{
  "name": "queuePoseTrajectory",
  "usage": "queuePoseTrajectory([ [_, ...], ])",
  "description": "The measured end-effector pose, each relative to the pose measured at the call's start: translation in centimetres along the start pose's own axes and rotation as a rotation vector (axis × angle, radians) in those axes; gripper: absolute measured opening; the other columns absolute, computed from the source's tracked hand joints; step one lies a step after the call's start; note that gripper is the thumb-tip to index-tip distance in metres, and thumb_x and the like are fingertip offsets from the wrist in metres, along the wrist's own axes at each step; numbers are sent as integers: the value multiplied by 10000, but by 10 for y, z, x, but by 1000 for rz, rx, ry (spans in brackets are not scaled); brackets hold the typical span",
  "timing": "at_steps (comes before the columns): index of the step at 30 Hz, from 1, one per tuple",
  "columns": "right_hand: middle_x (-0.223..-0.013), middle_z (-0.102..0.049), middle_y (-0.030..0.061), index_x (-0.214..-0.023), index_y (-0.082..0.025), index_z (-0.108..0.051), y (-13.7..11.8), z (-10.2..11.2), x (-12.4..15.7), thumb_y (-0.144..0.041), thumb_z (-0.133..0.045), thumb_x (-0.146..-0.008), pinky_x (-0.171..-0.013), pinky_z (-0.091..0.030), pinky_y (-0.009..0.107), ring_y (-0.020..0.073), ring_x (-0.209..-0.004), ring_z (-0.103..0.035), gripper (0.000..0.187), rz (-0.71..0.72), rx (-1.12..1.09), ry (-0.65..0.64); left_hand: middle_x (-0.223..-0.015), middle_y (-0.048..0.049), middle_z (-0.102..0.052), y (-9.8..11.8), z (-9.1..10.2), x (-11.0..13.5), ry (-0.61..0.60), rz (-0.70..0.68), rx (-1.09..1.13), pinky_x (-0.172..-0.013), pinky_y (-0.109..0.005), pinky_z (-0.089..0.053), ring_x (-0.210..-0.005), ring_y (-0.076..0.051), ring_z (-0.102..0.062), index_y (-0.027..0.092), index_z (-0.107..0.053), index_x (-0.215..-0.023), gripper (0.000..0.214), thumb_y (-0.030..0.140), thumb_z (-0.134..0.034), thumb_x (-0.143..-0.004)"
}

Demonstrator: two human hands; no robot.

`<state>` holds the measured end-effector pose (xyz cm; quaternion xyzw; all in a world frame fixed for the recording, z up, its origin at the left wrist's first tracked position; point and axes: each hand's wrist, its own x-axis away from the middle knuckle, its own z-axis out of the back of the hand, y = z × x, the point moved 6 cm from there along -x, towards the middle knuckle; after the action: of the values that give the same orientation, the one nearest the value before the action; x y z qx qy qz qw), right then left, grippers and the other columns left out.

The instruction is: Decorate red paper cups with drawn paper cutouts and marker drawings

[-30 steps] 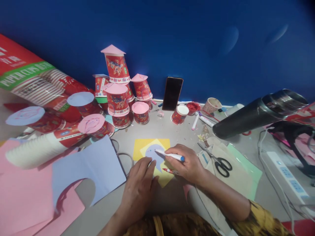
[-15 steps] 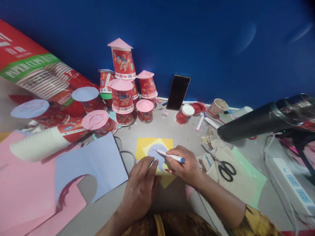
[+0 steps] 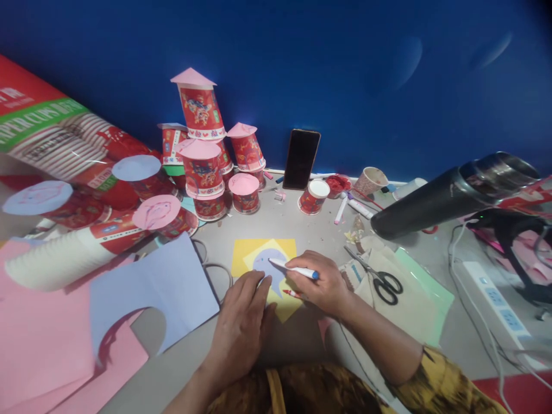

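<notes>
A blue paper cutout (image 3: 275,275) lies on smaller pale-yellow paper (image 3: 282,306), above a deeper yellow sheet (image 3: 238,253). Small marks show on the cutout's upper part. My right hand (image 3: 319,286) is closed around a white marker with a blue end (image 3: 304,272), its tip at the cutout. A red-tipped pen (image 3: 292,294) pokes out beneath that hand; whether the fingers hold it I cannot tell. My left hand (image 3: 242,316) lies flat with outstretched fingers on the lower left of the cutout and papers.
Red paper cups with pink paper tops (image 3: 202,169) are stacked at the back left. A phone (image 3: 301,159) leans against the blue wall. Black-handled scissors (image 3: 386,286), a dark metal flask (image 3: 448,195) and a power strip (image 3: 495,307) are on the right; blue paper (image 3: 172,282) is on the left.
The whole view has shifted, so things appear slightly further left. The marker tip has moved from the left mark to a spot further right on the blue cutout. My left hand stays in place.
</notes>
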<state>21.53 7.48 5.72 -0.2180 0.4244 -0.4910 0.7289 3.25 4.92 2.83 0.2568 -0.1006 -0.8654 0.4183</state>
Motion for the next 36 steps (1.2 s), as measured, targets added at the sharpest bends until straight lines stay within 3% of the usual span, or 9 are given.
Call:
queuePoseTrajectory([
  [5,-907,-825,68,-1027,-238,-782,-1,-3,-1,-270,-655,-999,-776,-578,320,205,-803,-748,133,19,21,-9,-1283,-154,-652,0,0,0,5,5,-3,-972,-519,-577,-1170,-327,-619,176,-557,-1366,359,190,-554,-1006],
  [13,-1070,-810,80,-1120,-241,-759,30,26,1,-268,-636,-996,-905,-584,367,237,-980,-752,177,-157,143,99,-1285,-168,-641,1,-1,0,-5,-3,-5,-986,-514,-572,-1174,-327,-612,139,-570,-1340,332,200,-553,-1014],
  [16,-1184,-772,102,-1175,-232,-742,38,30,5,-254,-671,-958,-979,-562,436,284,-1108,-710,229,-212,277,-18,-1284,-168,-639,1,-1,0,-12,-1,-9,-981,-520,-576,-1171,-329,-609,138,-568,-1338,335,188,-559,-1007],
  [19,-1286,-712,142,-1133,-225,-748,29,40,16,-277,-669,-969,-1021,-527,496,331,-1185,-651,189,-203,466,-60,-1276,-171,-641,1,0,-1,-1,-5,-23,-973,-530,-581,-1171,-337,-602,126,-566,-1330,350,153,-575,-982],
  [23,-1071,-713,111,-1011,-217,-714,8,40,44,-361,-775,-923,-879,-551,418,302,-1023,-661,179,-190,534,-267,-1286,-176,-637,1,1,1,30,-43,-3,-998,-511,-577,-1196,-329,-596,120,-553,-1345,374,120,-569,-971],
  [26,-961,-692,79,-917,-206,-676,3,38,60,-286,-800,-899,-767,-534,375,273,-893,-661,149,-222,557,-375,-1291,-177,-643,0,-1,2,27,-31,-33,-990,-529,-577,-1200,-341,-600,132,-554,-1347,358,149,-557,-989],
  [30,-887,-703,55,-896,-207,-662,0,44,57,-281,-654,-992,-714,-498,334,231,-818,-661,121,-265,433,-266,-1265,-175,-651,0,-1,0,23,-29,-49,-959,-523,-589,-1171,-342,-614,137,-569,-1321,337,170,-568,-985],
  [34,-739,-682,-16,-1218,-238,-710,-6,51,37,-279,-602,-980,-617,-451,281,166,-646,-628,264,-383,221,-81,-1233,-178,-653,2,1,-2,32,-39,-51,-931,-510,-601,-1135,-339,-625,125,-578,-1292,335,156,-587,-959],
  [36,-708,-676,-30,-1246,-252,-730,-9,51,24,-272,-616,-952,-621,-456,266,150,-626,-616,316,-424,90,7,-1230,-179,-654,3,1,-1,43,-49,-58,-926,-510,-602,-1134,-344,-626,120,-577,-1296,348,149,-596,-950],
])
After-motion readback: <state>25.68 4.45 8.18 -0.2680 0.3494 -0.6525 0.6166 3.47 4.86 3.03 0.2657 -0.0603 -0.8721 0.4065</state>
